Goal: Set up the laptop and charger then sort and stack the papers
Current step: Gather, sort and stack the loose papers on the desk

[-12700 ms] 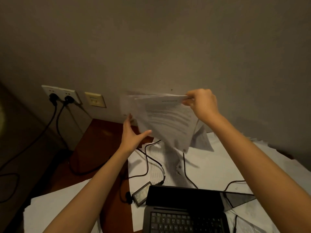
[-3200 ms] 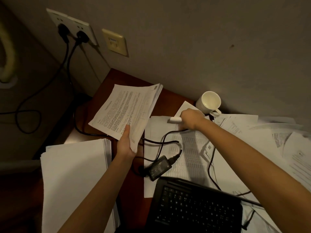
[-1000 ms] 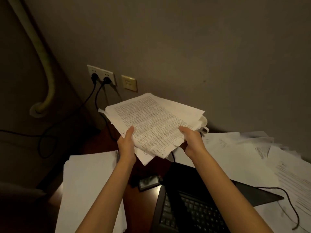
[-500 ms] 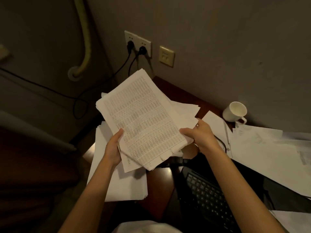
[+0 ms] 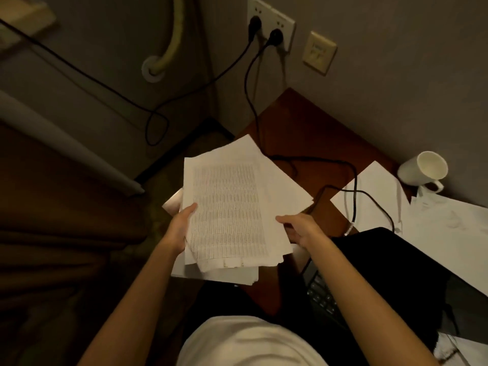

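Papers (image 5: 227, 204), a fanned bundle with a printed grid sheet on top, are held at the left front corner of the one wooden desk (image 5: 311, 133), over a second stack (image 5: 232, 276) that lies flat on that corner. More loose sheets (image 5: 449, 233) cover the desk to the right of the bundle; how many cannot be told. One open black laptop (image 5: 383, 273) sits to the right of the bundle at the desk's front edge, its keyboard partly in view. Two black cables (image 5: 250, 83) run from two plugs in one wall socket (image 5: 270, 23) behind the bundle, one of them crossing the desk. One white mug (image 5: 425, 170) lies tipped toward the viewer, far right of the bundle, by the wall. The left hand (image 5: 182, 228) grips the bundle's left edge, thumb on top and fingers hidden beneath. The right hand (image 5: 301, 228) touches its right edge, thumb lying on the top sheet; whether the fingers underneath are curled cannot be told.
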{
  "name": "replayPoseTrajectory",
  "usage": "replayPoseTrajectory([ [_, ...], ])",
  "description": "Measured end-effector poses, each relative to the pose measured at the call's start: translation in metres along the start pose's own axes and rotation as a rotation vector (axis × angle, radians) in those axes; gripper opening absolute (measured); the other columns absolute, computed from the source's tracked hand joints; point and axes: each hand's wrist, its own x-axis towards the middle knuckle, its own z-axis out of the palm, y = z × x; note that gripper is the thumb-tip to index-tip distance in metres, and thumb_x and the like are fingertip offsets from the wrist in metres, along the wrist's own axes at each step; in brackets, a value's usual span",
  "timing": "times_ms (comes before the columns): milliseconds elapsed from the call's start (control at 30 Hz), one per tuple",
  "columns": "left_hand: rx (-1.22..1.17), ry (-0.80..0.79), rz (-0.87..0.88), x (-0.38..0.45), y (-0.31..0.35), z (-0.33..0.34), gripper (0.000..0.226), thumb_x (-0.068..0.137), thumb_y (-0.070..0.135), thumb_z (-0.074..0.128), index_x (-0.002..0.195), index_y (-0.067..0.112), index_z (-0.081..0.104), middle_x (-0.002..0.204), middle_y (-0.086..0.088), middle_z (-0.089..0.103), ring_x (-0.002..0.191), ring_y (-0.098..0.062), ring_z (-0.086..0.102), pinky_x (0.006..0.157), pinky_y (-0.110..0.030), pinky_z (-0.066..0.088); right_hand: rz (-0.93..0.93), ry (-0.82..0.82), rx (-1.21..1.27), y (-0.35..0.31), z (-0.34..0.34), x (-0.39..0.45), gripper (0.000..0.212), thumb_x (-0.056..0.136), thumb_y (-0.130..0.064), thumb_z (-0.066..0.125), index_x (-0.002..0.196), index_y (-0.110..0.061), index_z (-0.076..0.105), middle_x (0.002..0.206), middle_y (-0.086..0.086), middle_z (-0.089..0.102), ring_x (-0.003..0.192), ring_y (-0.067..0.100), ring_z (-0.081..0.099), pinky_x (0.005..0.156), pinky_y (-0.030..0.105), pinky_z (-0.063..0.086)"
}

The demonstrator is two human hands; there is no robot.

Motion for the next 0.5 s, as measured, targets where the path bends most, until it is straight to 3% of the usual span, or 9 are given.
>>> replayPoseTrajectory([
  [100,0.147,0.064,0.023,0.005,-0.009,-0.008,0.032,0.095,0.033,0.054,0.119,0.013,0.058,0.115,-0.010,0.065,0.107,-0.029,0.062,0.096,-0.049,0.047,0.020,-0.112,0.050,0.030,0.009,-0.003,0.031,0.082,-0.001,0.069,0.111,-0.008,0.059,0.099,0.006,0.068,0.088,0.022,0.064,0.071,0.032,0.055],
  [200,0.296,0.055,0.109,0.004,-0.013,-0.011,0.034,0.095,0.028,0.055,0.127,0.017,0.053,0.120,-0.003,0.061,0.114,-0.025,0.057,0.095,-0.042,0.046,0.033,-0.175,0.067,0.053,0.008,-0.001,0.022,0.087,-0.008,0.064,0.108,-0.010,0.059,0.103,0.010,0.067,0.088,0.023,0.064,0.076,0.036,0.057],
  [267,0.404,0.059,0.209,0.003,-0.014,-0.012,0.041,0.095,0.022,0.056,0.134,0.016,0.046,0.126,-0.002,0.057,0.115,-0.021,0.054,0.087,-0.032,0.046,-0.015,-0.075,0.154,0.058,0.000,0.007,0.024,0.091,-0.013,0.060,0.114,-0.011,0.055,0.109,0.010,0.065,0.097,0.025,0.063,0.070,0.032,0.058],
  [367,0.508,0.140,0.319,0.005,-0.015,-0.012,0.057,0.092,0.019,0.061,0.143,0.015,0.035,0.135,-0.005,0.052,0.123,-0.024,0.050,0.096,-0.040,0.045,-0.172,0.072,0.248,0.047,-0.014,0.016,0.025,0.094,-0.017,0.056,0.118,-0.009,0.056,0.113,0.009,0.062,0.102,0.023,0.061,0.061,0.025,0.057],
  [500,0.531,0.272,0.341,0.008,-0.023,-0.014,0.064,0.089,0.009,0.063,0.145,0.015,0.032,0.136,-0.010,0.052,0.124,-0.028,0.051,0.101,-0.048,0.045,-0.405,0.160,-0.121,0.035,-0.018,0.019,0.030,0.091,-0.008,0.058,0.121,-0.006,0.055,0.107,0.009,0.063,0.084,0.016,0.063,0.054,0.018,0.053],
])
